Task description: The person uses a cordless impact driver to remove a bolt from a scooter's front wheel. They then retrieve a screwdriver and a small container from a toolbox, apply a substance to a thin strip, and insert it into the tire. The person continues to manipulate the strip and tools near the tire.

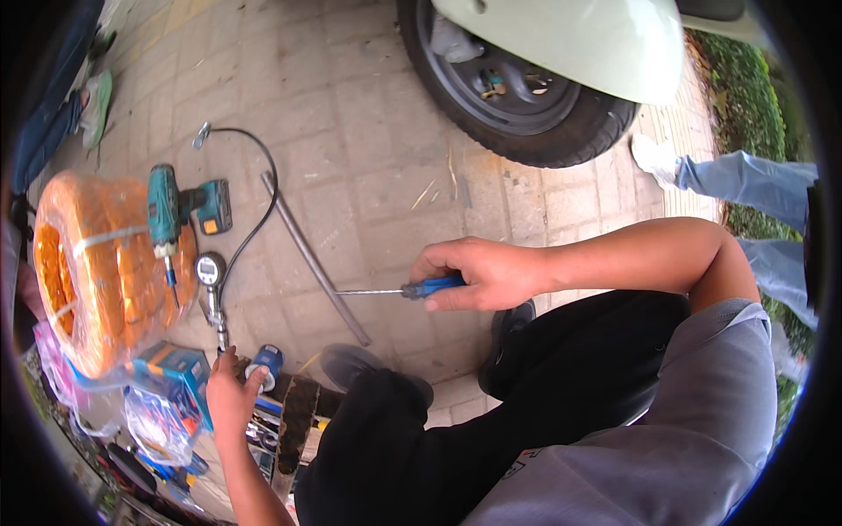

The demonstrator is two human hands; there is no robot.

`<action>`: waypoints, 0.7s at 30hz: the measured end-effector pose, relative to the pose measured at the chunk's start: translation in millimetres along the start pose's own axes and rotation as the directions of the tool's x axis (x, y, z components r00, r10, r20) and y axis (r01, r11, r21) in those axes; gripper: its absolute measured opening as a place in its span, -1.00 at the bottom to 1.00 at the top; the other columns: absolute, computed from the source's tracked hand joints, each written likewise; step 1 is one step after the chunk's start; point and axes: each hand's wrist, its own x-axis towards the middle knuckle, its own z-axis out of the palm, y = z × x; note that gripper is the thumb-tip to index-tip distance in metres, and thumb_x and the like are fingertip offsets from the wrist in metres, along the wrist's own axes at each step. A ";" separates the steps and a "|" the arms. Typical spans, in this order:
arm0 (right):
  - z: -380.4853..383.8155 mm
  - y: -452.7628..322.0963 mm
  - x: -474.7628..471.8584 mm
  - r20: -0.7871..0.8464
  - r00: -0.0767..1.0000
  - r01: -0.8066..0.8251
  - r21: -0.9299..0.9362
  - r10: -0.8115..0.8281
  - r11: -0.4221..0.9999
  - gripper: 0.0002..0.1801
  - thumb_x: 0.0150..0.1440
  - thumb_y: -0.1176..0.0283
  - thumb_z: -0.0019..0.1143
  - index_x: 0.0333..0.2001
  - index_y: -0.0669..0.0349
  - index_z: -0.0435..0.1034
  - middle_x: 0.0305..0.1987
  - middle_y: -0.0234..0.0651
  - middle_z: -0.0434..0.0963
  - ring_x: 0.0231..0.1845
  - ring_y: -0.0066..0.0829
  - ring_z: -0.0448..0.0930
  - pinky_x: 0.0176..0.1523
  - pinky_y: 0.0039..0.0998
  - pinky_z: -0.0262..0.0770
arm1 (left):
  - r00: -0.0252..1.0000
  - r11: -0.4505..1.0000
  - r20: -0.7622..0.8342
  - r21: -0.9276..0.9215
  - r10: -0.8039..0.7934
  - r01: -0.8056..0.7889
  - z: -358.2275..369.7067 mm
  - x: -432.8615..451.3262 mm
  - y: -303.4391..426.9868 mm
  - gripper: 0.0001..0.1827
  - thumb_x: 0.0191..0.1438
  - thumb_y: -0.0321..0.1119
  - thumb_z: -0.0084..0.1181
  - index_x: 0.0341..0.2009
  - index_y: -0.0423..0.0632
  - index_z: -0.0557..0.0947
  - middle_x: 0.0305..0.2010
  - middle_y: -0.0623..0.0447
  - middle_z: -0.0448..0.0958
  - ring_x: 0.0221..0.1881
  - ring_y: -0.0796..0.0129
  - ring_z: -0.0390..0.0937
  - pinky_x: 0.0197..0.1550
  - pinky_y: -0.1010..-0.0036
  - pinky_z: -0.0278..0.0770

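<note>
My right hand (483,273) grips a blue-handled hand tool (431,286) with a thin, ridged metal shaft, like a tyre reamer. The shaft's tip points left and overlaps a grey metal bar (306,246) on the paving; whether they touch I cannot tell. At the lower left, my left hand (231,391) has its thumb and fingers apart. Its fingertips reach the lower end of a digital tyre inflator gauge (210,269) with a black hose (271,164). Its thumb overlaps a blue cylindrical can (268,360), and contact is unclear.
A cordless drill (172,204) rests by an orange plastic-wrapped coil (108,263). Boxes, a clear plastic bag (161,421) and tools crowd the lower left. A vehicle wheel (520,98) under a pale fender (579,39) stands ahead. People's legs (743,181) show at both sides.
</note>
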 end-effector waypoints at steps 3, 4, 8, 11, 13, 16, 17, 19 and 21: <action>-29.2 22.0 -80.1 -0.082 0.996 -0.037 0.012 0.038 0.999 -0.66 0.26 0.30 0.22 -0.01 0.29 0.42 -0.19 -0.30 0.53 -0.15 -0.47 0.51 -0.04 -0.39 0.46 | 0.970 0.961 -0.028 -0.129 0.242 -0.244 -33.4 25.6 79.2 -0.43 -0.03 -0.25 0.43 0.03 -0.28 0.59 -0.15 -0.22 0.62 -0.13 -0.01 0.61 -0.03 0.24 0.54; -36.5 30.2 -107.5 -0.149 0.989 -0.007 0.052 0.015 0.999 -0.66 0.26 0.31 0.22 0.01 0.28 0.42 -0.18 -0.32 0.54 -0.14 -0.50 0.51 -0.03 -0.41 0.46 | 0.937 0.929 -0.027 -0.129 0.347 -0.348 -42.9 35.3 108.9 -0.45 -0.02 -0.26 0.42 0.02 -0.28 0.59 -0.17 -0.22 0.62 -0.13 0.00 0.61 -0.04 0.25 0.54; -32.5 61.8 -195.0 -0.484 0.875 0.132 0.200 -0.020 0.971 -0.61 0.24 0.35 0.27 0.09 0.28 0.43 -0.16 -0.36 0.58 -0.16 -0.59 0.53 -0.02 -0.49 0.47 | 0.754 0.758 0.122 -0.228 0.645 -0.611 -65.1 61.5 233.8 -0.56 0.05 -0.31 0.35 -0.03 -0.31 0.60 -0.17 -0.21 0.62 -0.13 0.05 0.62 0.00 0.29 0.54; -13.0 86.4 -215.9 -0.804 0.555 0.223 -0.101 -0.212 0.969 -0.62 0.24 0.34 0.27 0.08 0.29 0.46 -0.21 -0.34 0.60 -0.24 -0.58 0.54 -0.10 -0.50 0.49 | 0.668 0.707 0.246 -0.359 0.702 -0.610 -45.5 71.8 322.1 -0.47 0.14 -0.23 0.31 0.07 -0.36 0.54 -0.04 -0.24 0.60 -0.02 0.10 0.60 0.12 0.31 0.52; -2.2 101.6 -207.1 -0.960 0.266 0.113 -0.061 -0.089 0.992 -0.66 0.23 0.37 0.27 0.02 0.32 0.48 -0.26 -0.29 0.62 -0.31 -0.57 0.55 -0.20 -0.45 0.49 | 0.693 0.699 0.207 -0.438 0.690 -0.566 -15.5 80.6 374.7 -0.31 0.18 -0.15 0.29 0.23 -0.39 0.41 0.14 -0.30 0.51 0.14 0.12 0.52 0.23 0.31 0.45; 1.3 118.3 -191.8 -0.996 0.087 0.149 0.021 0.008 0.989 -0.77 0.20 0.44 0.23 -0.09 0.30 0.48 -0.32 -0.25 0.61 -0.37 -0.49 0.56 -0.26 -0.41 0.49 | 0.672 0.505 -0.037 -0.631 0.740 -0.590 30.2 86.8 431.7 -0.14 0.18 -0.09 0.29 0.33 -0.45 0.25 0.28 -0.31 0.39 0.29 0.14 0.39 0.32 0.32 0.33; 0.5 121.7 -187.2 -0.999 0.043 0.168 -0.015 -0.023 0.986 -0.79 0.19 0.46 0.22 -0.11 0.29 0.47 -0.34 -0.24 0.61 -0.40 -0.46 0.56 -0.28 -0.41 0.49 | 0.697 0.459 -0.100 -0.685 0.710 -0.566 43.3 86.7 444.6 -0.12 0.18 -0.08 0.29 0.33 -0.47 0.23 0.29 -0.30 0.38 0.30 0.15 0.38 0.34 0.32 0.30; -2.3 125.5 -184.0 -0.997 0.000 0.175 -0.078 -0.080 0.982 -0.80 0.16 0.48 0.21 -0.13 0.27 0.48 -0.38 -0.22 0.59 -0.44 -0.41 0.56 -0.33 -0.39 0.48 | 0.723 0.363 -0.166 -0.777 0.671 -0.514 57.2 85.9 458.7 -0.15 0.20 -0.07 0.27 0.33 -0.43 0.24 0.30 -0.22 0.38 0.31 0.20 0.36 0.37 0.32 0.24; -5.7 126.9 -186.2 -0.990 0.012 0.152 -0.134 -0.138 0.979 -0.78 0.13 0.50 0.22 -0.12 0.25 0.48 -0.41 -0.20 0.58 -0.47 -0.36 0.56 -0.37 -0.37 0.48 | 0.737 0.273 -0.173 -0.854 0.653 -0.443 66.3 84.4 465.3 -0.26 0.24 -0.07 0.23 0.32 -0.31 0.31 0.28 -0.10 0.40 0.29 0.27 0.36 0.40 0.31 0.20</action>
